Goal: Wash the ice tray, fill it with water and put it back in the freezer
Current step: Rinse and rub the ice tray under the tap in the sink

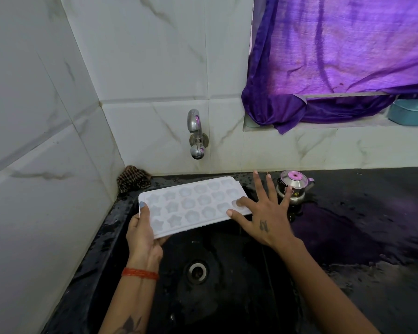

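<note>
A white ice tray with star and flower moulds is held level over the black sink. My left hand grips its near left end, thumb on top and fingers underneath. My right hand is spread flat, its thumb and index finger touching the tray's right end, the other fingers stretched out past it. A chrome tap juts from the tiled wall above the tray; no water runs from it.
A small steel pot with a pink-knobbed lid stands on the wet black counter right of the sink. A checked cloth lies in the back left corner. A purple curtain and a teal tub occupy the window ledge. The drain is open.
</note>
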### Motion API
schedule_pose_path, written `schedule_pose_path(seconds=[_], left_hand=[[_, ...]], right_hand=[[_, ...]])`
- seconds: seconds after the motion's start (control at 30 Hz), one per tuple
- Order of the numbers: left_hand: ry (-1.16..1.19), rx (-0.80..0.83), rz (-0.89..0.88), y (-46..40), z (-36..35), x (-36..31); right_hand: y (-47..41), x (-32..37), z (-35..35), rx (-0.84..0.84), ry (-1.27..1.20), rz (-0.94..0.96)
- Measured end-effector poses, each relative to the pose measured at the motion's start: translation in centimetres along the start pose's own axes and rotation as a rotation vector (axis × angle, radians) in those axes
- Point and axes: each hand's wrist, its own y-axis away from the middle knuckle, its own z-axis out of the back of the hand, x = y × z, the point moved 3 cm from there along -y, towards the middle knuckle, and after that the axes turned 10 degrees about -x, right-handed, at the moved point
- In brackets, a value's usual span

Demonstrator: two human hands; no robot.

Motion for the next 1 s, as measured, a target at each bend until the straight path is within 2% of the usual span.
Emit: schedule_pose_path(seconds=[0.33, 0.67, 0.83, 1.0], left_hand=[[-0.008, -0.012, -0.002, -0.2, 0.5, 0.1], [-0.010, -0.007, -0.006, 0.1, 0.3, 0.1], [-0.005, -0.004, -0.004, 0.3, 0.2, 0.0], [-0.004, 0.010, -0.005, 0.4, 0.1, 0.1]], right_hand=[[-0.1, 0.1, -0.7, 0.089, -0.233, -0.016], [0.1, -0.3, -0.4, 0.002, -0.103, 0.034], [0.1, 0.1, 0.1, 0.021, -0.199, 0.009], [-0.1, 1.5, 0.2, 0.037, -0.281, 0.092]])
